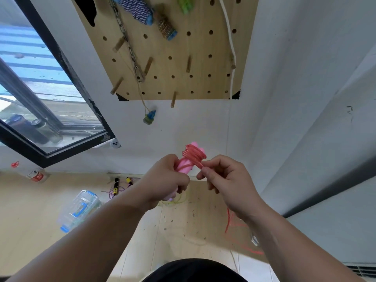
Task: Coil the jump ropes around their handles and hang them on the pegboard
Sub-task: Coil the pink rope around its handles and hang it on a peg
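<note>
Jump rope (194, 154), red, part-coiled on pink handles (184, 167), held midair below bottom edge of pegboard (183, 47). L hand (164, 180) clamped round handles; R hand (225, 180) pinches cord. Step: winding, I'd say; next needs slack (228, 222) off floor (40, 210) wound on, then 1 peg (173, 99).

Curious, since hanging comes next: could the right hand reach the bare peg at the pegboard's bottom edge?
Probably yes: nothing lies between right hand and peg, though its fingers pinch the red rope.
</note>
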Available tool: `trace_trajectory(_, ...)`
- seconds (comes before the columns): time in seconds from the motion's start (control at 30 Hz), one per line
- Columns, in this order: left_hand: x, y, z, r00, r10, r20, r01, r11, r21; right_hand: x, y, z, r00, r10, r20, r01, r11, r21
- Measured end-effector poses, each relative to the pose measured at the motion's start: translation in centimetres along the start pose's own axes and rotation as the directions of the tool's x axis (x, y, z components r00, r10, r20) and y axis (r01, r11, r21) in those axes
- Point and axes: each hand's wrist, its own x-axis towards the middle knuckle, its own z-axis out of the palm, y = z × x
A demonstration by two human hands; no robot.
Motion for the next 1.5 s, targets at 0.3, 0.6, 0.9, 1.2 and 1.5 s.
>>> trace_trajectory(0.3,-1.8,1.0,-0.3,0.982,0.077,0.170,-0.011,0.934,-0.357,0.4,0.3,-1.1,0.997,-0.011,0.080,-0.006,0.978,0.210)
trace_trajectory(0.6,-3.4,0.2,0.6,0.740,0.231,0.632,0.234,0.792,-0.563,0.6,-0.5,-2.1,0.895,-0.095,0.435,-0.046,0.952,0.304)
trace_trajectory(0.9,-1.7,-1.0,0.4,0.823,0.077,0.563,0.282,0.805,-0.522,-0.2,-1.0,-1.1,0.929,-0.100,0.355,0.003,0.964,0.265)
trace_trajectory(1.2,-3.3,-0.7,2.9,0.898,0.408,-0.163,-0.286,0.824,0.490,0.5,-0.1,-0.7,0.993,0.094,-0.076,-0.080,0.983,0.163)
trace_trajectory(1.5,-1.8,-1.3,2.9,0.714,0.657,-0.242,-0.394,0.664,0.635,0.6,-0.8,0.2,0.990,0.095,-0.109,-0.065,0.966,0.250)
